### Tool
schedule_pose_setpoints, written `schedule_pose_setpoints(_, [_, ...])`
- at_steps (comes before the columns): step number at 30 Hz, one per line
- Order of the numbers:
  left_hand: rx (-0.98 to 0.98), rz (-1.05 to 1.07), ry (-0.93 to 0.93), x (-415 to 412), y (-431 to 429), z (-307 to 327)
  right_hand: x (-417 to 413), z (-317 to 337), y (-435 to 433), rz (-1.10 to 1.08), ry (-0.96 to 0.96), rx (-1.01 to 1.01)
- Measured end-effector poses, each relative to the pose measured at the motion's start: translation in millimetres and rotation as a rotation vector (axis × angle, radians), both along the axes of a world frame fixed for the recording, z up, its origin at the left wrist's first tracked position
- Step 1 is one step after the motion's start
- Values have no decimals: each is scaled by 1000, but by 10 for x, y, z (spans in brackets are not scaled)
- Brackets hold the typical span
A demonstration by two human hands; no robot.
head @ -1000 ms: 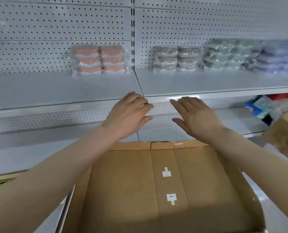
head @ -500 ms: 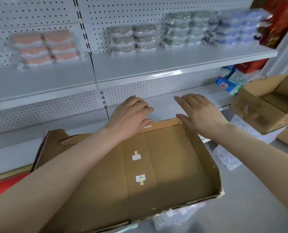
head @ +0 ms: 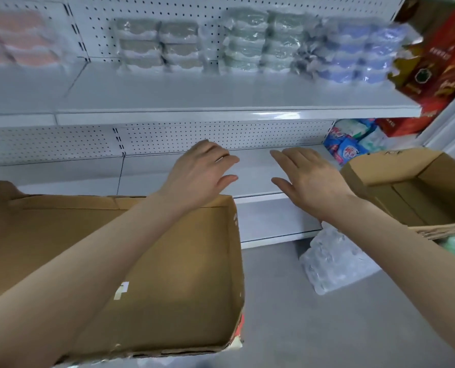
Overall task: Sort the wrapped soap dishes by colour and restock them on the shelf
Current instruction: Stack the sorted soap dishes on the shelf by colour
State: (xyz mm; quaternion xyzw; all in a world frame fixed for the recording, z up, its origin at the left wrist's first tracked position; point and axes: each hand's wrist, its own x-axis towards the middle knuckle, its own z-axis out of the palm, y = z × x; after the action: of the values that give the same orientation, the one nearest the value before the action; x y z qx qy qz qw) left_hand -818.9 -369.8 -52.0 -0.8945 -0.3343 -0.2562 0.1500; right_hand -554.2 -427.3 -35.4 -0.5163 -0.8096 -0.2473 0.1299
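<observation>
Wrapped soap dishes stand in colour stacks on the upper shelf (head: 221,96): pink (head: 16,41) at far left, then grey (head: 158,45), pale green (head: 258,41) and blue (head: 359,51). My left hand (head: 202,173) hovers with relaxed fingers over the far right corner of an empty cardboard box (head: 231,261). To its right my right hand (head: 308,176) is held out flat, fingers straight, in front of the lower shelf (head: 250,168). Neither hand holds anything.
A second open cardboard box (head: 407,189) sits at the right. A clear wrapped pack of bottles (head: 335,261) lies on the grey floor under it. Blue and green packets (head: 351,142) fill the lower shelf's right end. Red cartons (head: 439,62) stand at far right.
The view has swung right: the empty box and shelf stacks have slid left, and the right-hand box and the bottle pack have come closer. Both hands stay open and held out.
</observation>
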Motion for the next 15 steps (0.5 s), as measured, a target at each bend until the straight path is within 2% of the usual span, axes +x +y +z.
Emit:
schedule_pose_setpoints(7, [26,110,-75,530,599,-119,522,-46,796,75,12,1])
schedule_pose_setpoints(15, [63,263,-107,723,1670,-1,739,56,2221,233,33,33])
